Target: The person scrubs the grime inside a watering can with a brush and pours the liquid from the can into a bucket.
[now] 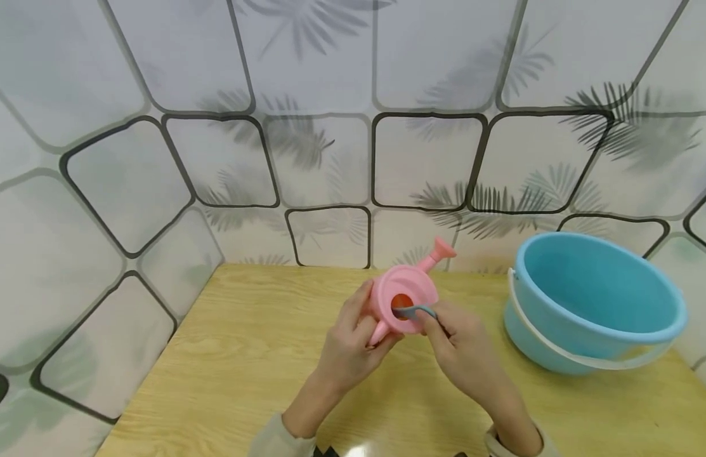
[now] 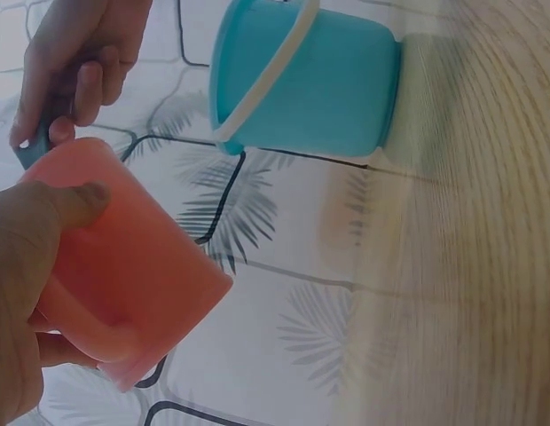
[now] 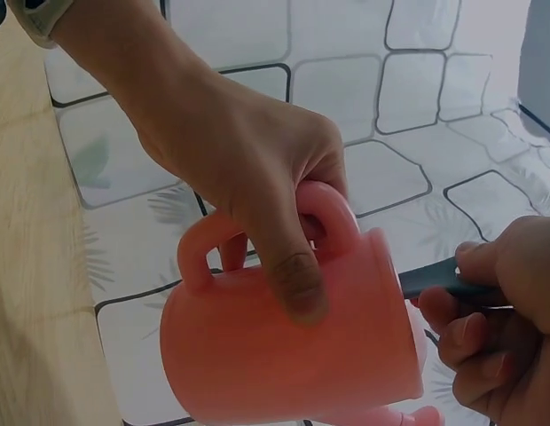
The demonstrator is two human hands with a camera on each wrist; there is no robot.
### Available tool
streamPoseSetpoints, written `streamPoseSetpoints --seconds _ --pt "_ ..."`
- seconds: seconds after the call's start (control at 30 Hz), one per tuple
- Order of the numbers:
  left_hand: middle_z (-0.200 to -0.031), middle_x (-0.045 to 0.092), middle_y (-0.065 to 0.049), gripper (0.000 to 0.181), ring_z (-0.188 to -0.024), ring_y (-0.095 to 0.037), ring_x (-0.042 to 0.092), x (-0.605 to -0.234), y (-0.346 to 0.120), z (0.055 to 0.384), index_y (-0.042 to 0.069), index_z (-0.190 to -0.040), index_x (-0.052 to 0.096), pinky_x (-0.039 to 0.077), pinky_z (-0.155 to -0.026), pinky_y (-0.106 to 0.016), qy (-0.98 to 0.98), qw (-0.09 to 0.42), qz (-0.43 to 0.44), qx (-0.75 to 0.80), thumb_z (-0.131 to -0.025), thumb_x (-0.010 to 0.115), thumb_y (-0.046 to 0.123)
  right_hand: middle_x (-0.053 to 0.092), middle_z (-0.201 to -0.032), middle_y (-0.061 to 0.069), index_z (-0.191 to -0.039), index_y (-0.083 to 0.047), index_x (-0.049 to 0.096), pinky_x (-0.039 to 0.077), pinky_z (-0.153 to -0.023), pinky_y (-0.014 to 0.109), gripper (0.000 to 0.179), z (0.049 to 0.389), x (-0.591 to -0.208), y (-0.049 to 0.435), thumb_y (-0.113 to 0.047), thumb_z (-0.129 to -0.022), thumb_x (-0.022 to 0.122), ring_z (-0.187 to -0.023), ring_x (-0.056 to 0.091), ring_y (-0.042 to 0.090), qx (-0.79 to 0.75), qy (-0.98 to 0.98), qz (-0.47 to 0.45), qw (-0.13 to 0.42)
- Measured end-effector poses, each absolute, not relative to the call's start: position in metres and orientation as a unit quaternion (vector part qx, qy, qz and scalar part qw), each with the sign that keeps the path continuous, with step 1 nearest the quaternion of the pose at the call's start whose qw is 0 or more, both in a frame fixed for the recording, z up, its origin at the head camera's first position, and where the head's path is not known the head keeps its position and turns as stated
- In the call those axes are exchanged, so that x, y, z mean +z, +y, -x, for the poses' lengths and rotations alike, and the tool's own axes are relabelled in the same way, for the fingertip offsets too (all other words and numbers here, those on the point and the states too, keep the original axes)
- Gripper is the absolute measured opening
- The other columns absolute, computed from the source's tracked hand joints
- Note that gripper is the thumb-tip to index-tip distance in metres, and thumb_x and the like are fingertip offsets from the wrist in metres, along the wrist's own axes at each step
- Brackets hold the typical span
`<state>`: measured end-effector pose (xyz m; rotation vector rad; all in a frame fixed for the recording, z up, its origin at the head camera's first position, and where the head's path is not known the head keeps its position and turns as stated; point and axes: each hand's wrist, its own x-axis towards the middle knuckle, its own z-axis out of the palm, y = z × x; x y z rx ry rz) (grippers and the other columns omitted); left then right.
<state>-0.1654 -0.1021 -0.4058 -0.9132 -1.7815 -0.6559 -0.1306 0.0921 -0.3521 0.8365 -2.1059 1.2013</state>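
Two hands share one can [image 1: 408, 284], held up off the bench [image 1: 227, 355] near the middle of the head view, spout [image 1: 435, 254] toward 1 o'clock. My left hand [image 1: 353, 346] grips it by the handle [image 1: 379, 333], thumb along the side; my right hand [image 1: 464, 343] pinches a blue-grey tool [image 1: 412, 311] (a spoon, I'd guess) dipped into the opening. A bucket [image 1: 575, 343] stands at 3 o'clock from the can.

I judge the step in hand as working the tool inside the can; the next move calls for a steady left grip and a gentle right wrist, so the rim isn't knocked.

The tool's far end is hard for me to make out, and I can't tell whether the orange patch [image 1: 402, 299] inside is contents or tinted wall. The right wrist view cuts off part of the right hand.
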Motion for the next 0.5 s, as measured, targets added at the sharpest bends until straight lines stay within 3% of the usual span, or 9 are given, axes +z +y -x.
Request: streamPoseSetpoints --seconds 0.1,0.2,0.33,0.43,0.5 --pt "-0.129 0.056 -0.034 0.038 -0.113 -0.044 0.062 -0.4085 -0.1022 0.1644 0.003 -0.070 0.054 0.057 -0.090 -0.042 -0.736 0.491 0.378 -0.274 -0.091 0.073 0.028 0.056 -0.074 -0.007 -0.094 -0.012 0.072 0.042 -0.059 0.016 0.023 0.1322 -0.3577 0.0933 0.009 -0.084 0.070 -0.067 0.049 0.005 0.430 -0.781 -0.337 0.302" --pt "-0.130 0.055 -0.035 0.039 -0.113 -0.044 0.062 -0.4087 -0.1021 0.1659 0.003 -0.069 0.052 0.057 -0.091 -0.043 -0.729 0.497 0.385 -0.271 -0.093 0.070 0.027 0.064 -0.080 -0.003 -0.102 -0.008 0.074 0.046 -0.059 0.017 0.012 0.1358 -0.3613 0.0937 -0.006 -0.094 0.065 -0.067 0.052 0.006 0.376 -0.786 -0.346 0.350" --pt "-0.130 0.055 -0.036 0.041 -0.114 -0.046 0.061 -0.4077 -0.1016 0.1701 0.004 -0.065 0.048 0.057 -0.089 -0.042 -0.714 0.517 0.399 -0.255 -0.095 0.068 0.025 0.069 -0.087 0.003 -0.102 -0.007 0.074 0.051 -0.054 0.023 0.036 0.1387 -0.3614 0.0932 -0.028 -0.107 0.045 -0.061 0.057 0.009 0.281 -0.798 -0.346 0.405" --pt "-0.128 0.056 -0.036 0.044 -0.112 -0.046 0.062 -0.4068 -0.1021 0.1722 0.005 -0.063 0.046 0.059 -0.086 -0.040 -0.704 0.538 0.402 -0.231 -0.097 0.065 0.025 0.068 -0.087 0.004 -0.099 -0.005 0.073 0.052 -0.051 0.024 0.042 0.1374 -0.3593 0.0916 -0.028 -0.108 0.039 -0.058 0.057 0.011 0.249 -0.802 -0.355 0.411" --pt "-0.126 0.058 -0.036 0.045 -0.110 -0.046 0.063 -0.4073 -0.1018 0.1728 0.005 -0.062 0.046 0.059 -0.084 -0.040 -0.698 0.551 0.402 -0.216 -0.098 0.063 0.025 0.065 -0.082 0.002 -0.094 -0.005 0.072 0.049 -0.049 0.020 0.036 0.1346 -0.3584 0.0906 -0.024 -0.107 0.044 -0.057 0.054 0.009 0.259 -0.805 -0.358 0.396"
